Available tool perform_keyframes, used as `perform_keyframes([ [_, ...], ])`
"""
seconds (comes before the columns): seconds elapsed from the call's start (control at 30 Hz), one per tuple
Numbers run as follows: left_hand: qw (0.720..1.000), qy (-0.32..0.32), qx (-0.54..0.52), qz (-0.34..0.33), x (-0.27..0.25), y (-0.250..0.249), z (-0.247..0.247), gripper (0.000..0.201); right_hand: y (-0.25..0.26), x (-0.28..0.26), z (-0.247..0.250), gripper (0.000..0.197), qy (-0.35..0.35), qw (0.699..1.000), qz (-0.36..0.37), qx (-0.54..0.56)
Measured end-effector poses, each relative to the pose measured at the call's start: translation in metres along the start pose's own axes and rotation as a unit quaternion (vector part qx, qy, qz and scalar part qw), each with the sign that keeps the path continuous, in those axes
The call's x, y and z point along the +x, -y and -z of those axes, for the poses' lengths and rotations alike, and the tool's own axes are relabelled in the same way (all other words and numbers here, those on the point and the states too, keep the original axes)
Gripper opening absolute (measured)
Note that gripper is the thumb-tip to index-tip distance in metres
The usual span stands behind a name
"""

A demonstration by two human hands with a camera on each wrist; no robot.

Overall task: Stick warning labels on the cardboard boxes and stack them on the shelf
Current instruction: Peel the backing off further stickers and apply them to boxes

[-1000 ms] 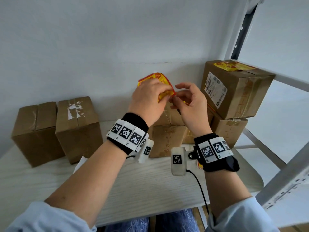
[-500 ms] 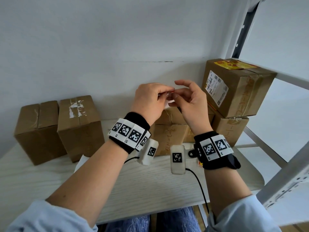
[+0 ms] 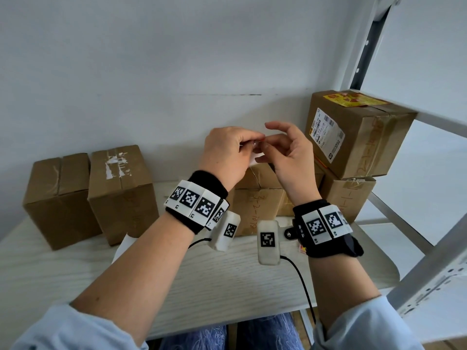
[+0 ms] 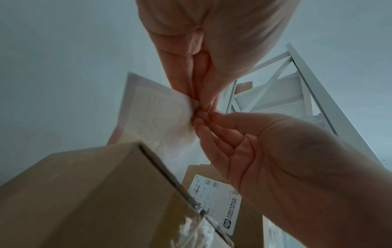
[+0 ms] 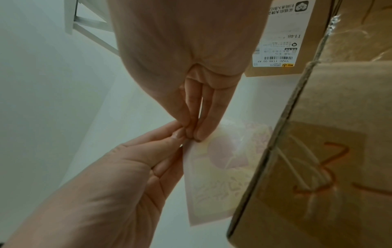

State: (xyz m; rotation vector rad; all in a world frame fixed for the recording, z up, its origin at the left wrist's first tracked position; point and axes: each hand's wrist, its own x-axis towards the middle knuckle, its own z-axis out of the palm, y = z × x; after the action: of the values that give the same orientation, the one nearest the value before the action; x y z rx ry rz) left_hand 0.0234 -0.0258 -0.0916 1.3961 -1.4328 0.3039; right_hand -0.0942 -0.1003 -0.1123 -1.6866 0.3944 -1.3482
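Peeling step: warning label (image 4: pixel 152 114) corner's pinched by both left hand (image 3: pixel 227 152) and right hand (image 3: pixel 288 157) fingers above the taped box (image 3: pixel 260 198); backing needs separating next.

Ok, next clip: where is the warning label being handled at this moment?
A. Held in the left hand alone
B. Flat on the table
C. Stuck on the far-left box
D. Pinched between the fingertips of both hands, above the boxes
D: both wrist views show the warning label pinched at one corner by the left hand and the right hand, held up in the air.
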Motion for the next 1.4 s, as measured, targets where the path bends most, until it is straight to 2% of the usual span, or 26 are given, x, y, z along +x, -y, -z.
perform_keyframes([
  [0.17,1.0,0.0,0.004,-0.004,-0.002,-0.005,0.001,0.018,0.002,-0.002,0.002,0.033,0.0,1.0,0.008,-0.013],
  [0.4,1.0,0.015,0.012,-0.009,0.003,-0.006,0.008,0.021,0.012,-0.005,0.002,0.037,0.024,0.995,0.051,-0.085],
  [0.5,1.0,0.024,-0.003,-0.002,0.002,-0.007,0.01,0.026,0.014,-0.004,0.002,0.034,0.015,0.996,0.043,-0.08],
  [0.63,0.999,0.029,-0.026,0.016,-0.003,-0.009,0.009,0.037,0.011,-0.002,0.001,0.016,-0.036,0.995,0.031,-0.09],
  [0.7,0.999,0.026,-0.028,0.026,-0.005,-0.012,0.006,0.043,0.007,-0.001,-0.001,0.01,-0.04,0.993,0.027,-0.107],
  [0.87,1.0,0.014,-0.009,0.021,-0.009,-0.014,0.003,0.051,-0.002,-0.001,-0.004,0.016,-0.044,0.99,0.039,-0.131],
  [1.1,0.998,-0.038,-0.029,0.032,-0.009,-0.013,0.001,0.028,-0.001,-0.004,-0.007,0.022,-0.019,0.986,0.063,-0.151],
  [1.4,0.998,-0.056,-0.005,0.006,-0.012,-0.017,0.005,0.018,0.002,-0.007,-0.007,0.02,-0.021,0.982,0.088,-0.166],
])
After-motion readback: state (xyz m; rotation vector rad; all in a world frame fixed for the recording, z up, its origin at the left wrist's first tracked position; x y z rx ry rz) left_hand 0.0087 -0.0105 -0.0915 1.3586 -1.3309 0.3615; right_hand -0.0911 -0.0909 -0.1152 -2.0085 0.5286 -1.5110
